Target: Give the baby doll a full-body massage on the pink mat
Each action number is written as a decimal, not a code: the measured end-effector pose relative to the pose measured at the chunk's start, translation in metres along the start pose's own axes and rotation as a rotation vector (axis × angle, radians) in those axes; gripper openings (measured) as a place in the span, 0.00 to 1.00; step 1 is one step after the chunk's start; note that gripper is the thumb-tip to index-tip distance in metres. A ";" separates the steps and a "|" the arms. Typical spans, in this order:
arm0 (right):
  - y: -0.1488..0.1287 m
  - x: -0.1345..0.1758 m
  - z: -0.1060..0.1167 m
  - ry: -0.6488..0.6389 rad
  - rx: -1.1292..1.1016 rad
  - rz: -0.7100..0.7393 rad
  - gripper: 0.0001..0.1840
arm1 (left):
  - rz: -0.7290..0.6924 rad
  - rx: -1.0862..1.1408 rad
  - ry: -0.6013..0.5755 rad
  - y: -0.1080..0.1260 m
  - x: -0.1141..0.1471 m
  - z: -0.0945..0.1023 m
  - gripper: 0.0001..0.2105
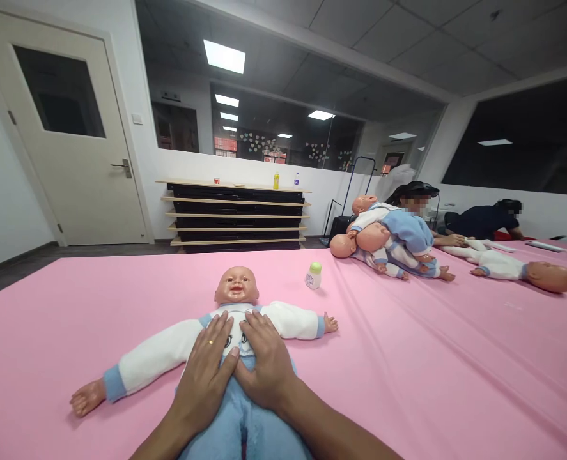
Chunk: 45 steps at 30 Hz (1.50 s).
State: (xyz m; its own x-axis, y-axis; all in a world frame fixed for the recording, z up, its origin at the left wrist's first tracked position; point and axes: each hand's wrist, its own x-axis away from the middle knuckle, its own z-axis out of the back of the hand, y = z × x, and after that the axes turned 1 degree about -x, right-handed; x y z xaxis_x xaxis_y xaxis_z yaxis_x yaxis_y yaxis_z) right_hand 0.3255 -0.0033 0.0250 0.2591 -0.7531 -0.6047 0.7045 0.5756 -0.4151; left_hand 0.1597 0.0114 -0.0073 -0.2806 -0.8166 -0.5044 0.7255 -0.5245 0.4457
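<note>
A baby doll (236, 287) in a white and blue outfit lies on its back on the pink table cover (388, 383), head away from me and arms spread wide. My left hand (206, 367) rests flat on the left side of its chest and belly, with a ring on one finger. Beside it, my right hand (266, 358) lies flat on the other side of the chest. Both hands have their fingers stretched out, and the thumbs meet near the middle. Beyond the doll's right-hand arm stands a small white bottle with a green cap (314, 275).
Several dolls (383, 233) are piled at the back right. Another doll (508, 263) lies farther right, near a person (412, 191) and a second person (484, 219). Behind the table, stacked boards (238, 214) hold a yellow bottle (276, 181). A door (67, 160) is at left.
</note>
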 end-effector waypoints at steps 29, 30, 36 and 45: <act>0.003 -0.001 0.000 0.020 0.063 0.066 0.37 | -0.050 0.060 -0.064 0.007 -0.002 0.015 0.22; 0.001 -0.001 0.002 0.037 0.048 0.133 0.34 | -0.015 0.067 -0.072 0.007 -0.003 0.014 0.22; -0.008 -0.006 0.014 -0.070 -0.058 0.246 0.22 | 0.110 0.107 -0.041 0.005 -0.005 0.007 0.23; 0.004 -0.004 0.000 -0.148 0.030 0.017 0.37 | 0.030 0.097 0.101 0.008 0.005 0.010 0.25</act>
State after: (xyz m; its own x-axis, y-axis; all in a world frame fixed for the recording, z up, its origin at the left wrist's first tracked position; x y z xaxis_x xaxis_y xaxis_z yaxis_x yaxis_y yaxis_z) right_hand 0.3275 0.0021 0.0260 0.3643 -0.7830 -0.5041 0.7177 0.5810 -0.3838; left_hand 0.1579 0.0013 0.0009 -0.1911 -0.8065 -0.5595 0.6669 -0.5249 0.5289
